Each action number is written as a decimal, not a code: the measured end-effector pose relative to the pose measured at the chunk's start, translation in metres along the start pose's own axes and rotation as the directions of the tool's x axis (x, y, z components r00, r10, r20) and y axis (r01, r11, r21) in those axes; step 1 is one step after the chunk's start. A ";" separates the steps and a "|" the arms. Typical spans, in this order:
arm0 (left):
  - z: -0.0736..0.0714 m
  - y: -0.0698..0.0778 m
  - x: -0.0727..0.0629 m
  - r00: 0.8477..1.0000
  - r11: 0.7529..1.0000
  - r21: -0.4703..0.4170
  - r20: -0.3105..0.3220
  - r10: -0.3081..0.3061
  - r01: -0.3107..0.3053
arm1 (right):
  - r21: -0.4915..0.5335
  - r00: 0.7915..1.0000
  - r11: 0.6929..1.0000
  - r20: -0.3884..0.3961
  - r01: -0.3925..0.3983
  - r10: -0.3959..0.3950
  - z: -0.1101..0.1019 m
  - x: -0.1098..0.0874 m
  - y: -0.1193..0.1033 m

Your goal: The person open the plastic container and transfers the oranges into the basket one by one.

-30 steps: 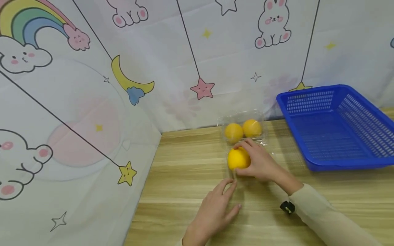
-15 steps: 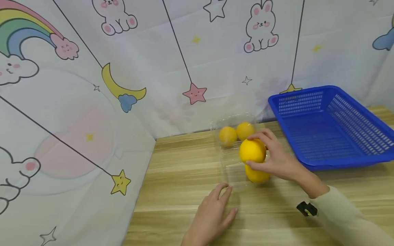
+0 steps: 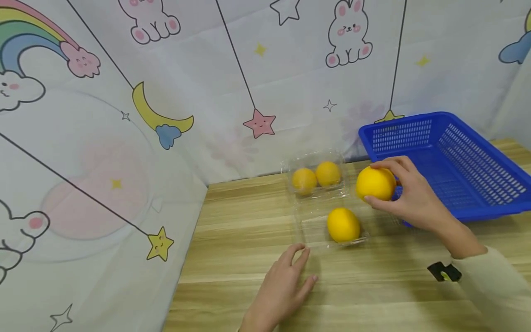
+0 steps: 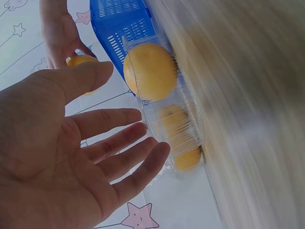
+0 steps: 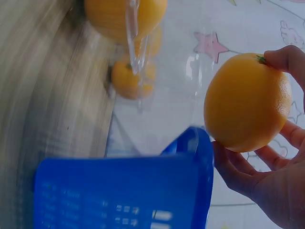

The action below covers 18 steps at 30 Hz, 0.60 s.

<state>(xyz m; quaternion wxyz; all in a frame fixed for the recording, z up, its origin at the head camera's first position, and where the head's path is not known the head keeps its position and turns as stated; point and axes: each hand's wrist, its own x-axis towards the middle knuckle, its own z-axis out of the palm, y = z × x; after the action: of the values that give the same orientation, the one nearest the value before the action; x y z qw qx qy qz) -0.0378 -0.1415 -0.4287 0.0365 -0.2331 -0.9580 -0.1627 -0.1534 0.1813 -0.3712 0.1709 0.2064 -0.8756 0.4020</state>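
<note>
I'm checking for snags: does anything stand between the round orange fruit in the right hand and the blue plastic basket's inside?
Only the blue plastic basket's left rim seems between; the right hand apparently holds the round orange fruit higher than that. Nothing else visible is in the way.

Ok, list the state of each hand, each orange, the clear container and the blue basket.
Held orange: whole, unpeeled, in the air.
Right hand: gripping the held orange.
Left hand: loosely spread, holding nothing.
Clear container: near part uncovered; whether plastic covers the far part is hard to tell.
Front orange: unheld, in the near part.
Two rear oranges: unheld, in the far part.
Blue basket: upright, open-topped.
</note>
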 end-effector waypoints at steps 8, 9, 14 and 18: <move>-0.002 0.000 -0.001 1.000 1.000 0.001 0.004 0.008 -0.008 | -0.005 0.992 0.995 -0.075 -0.103 0.102 -0.022 -0.011 0.022; -0.003 0.000 0.000 1.000 1.000 0.000 0.010 0.006 -0.006 | -0.013 0.990 0.993 -0.081 -0.115 0.113 -0.024 -0.012 0.025; -0.006 0.001 0.001 1.000 1.000 0.005 0.026 0.009 -0.009 | -0.061 0.978 0.981 -0.109 -0.186 0.179 -0.032 -0.014 0.036; -0.007 0.002 0.000 0.999 1.000 0.006 0.035 0.007 -0.007 | -0.098 0.963 0.964 -0.133 -0.247 0.233 -0.033 -0.015 0.042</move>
<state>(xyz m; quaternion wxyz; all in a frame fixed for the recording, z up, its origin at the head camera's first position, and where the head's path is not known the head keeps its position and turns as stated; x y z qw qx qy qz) -0.0372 -0.1420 -0.4216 0.0210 -0.2393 -0.9582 -0.1553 -0.1566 0.2351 -0.3841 0.1847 0.0641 -0.9038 0.3807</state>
